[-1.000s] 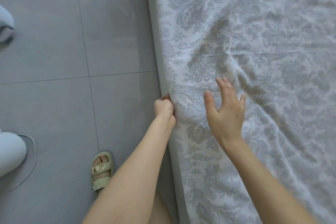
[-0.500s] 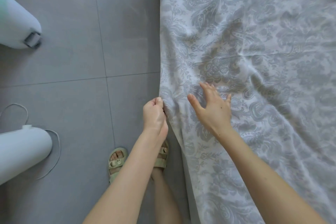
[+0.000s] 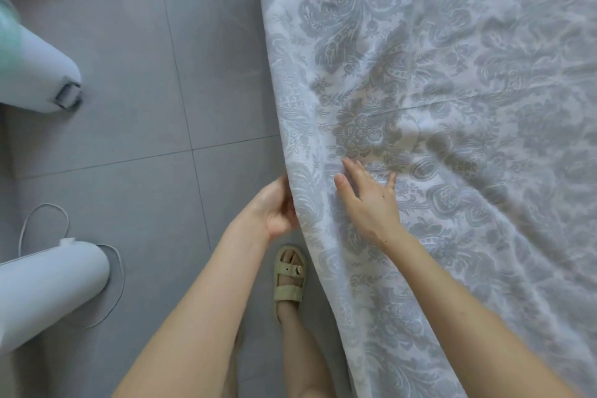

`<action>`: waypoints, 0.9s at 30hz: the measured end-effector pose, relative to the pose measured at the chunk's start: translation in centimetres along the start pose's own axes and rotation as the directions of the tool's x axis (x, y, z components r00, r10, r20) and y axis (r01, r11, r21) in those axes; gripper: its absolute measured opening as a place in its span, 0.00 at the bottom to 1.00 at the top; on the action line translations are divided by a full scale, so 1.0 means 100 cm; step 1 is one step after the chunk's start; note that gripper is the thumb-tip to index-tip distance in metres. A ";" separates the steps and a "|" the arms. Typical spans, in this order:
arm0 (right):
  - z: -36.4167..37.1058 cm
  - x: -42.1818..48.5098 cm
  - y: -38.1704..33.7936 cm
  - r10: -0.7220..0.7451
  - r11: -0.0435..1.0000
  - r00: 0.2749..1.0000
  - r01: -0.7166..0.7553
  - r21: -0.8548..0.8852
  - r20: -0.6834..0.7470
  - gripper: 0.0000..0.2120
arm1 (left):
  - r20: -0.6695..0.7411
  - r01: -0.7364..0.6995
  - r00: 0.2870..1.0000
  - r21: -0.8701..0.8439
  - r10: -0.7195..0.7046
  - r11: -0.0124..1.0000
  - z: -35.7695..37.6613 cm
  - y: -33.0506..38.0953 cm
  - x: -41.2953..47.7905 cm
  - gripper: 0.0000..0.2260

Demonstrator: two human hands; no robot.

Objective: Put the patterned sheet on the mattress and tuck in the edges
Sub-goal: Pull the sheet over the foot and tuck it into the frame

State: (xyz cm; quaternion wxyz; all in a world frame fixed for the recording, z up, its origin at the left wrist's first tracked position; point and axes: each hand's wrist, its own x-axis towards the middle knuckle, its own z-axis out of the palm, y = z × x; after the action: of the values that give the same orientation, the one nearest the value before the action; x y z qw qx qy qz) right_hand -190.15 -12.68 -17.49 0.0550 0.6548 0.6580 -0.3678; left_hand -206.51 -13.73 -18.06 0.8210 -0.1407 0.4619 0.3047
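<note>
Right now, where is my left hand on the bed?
In the head view, your left hand grips the hanging edge of the patterned sheet at the bed's left side, just left of your right hand lying flat on top, above the sandal.

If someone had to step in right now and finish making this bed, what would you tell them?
Left hand grips the patterned sheet at its hanging side edge.
Right hand lies open and flat on the sheet's top, near that edge.
Done: the sheet is spread across the top, though wrinkled.
Left: this side edge hangs loose, so tuck it in, then smooth the creases. The other edges are out of view.
</note>
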 end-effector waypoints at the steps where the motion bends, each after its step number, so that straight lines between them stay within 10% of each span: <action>1: -0.002 0.000 -0.001 0.010 1.000 1.000 -0.010 0.028 0.004 0.25 | 0.036 0.013 0.999 0.028 -0.014 1.000 0.006 0.004 0.003 0.18; 13: -0.014 -0.003 -0.037 -0.007 0.935 0.994 0.046 0.352 -0.111 0.22 | -0.085 -0.176 0.983 -0.157 0.164 0.972 0.038 0.015 0.017 0.21; 18: -0.002 0.007 -0.059 -0.073 0.950 0.957 0.152 0.273 -0.279 0.05 | -0.291 -0.350 0.888 0.071 0.355 0.934 0.041 0.013 0.019 0.11; 27: -0.017 0.011 -0.059 -0.011 0.998 0.971 0.026 0.061 -0.240 0.11 | -0.474 -0.509 0.732 0.097 0.489 0.855 0.013 0.014 -0.016 0.08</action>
State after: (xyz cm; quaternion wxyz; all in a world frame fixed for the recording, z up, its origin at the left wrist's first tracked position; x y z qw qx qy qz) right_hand -194.95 -10.03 -14.40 -0.0491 0.6896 0.6538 -0.3075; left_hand -207.10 -12.55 -15.96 0.5645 -0.0991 0.6658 0.4778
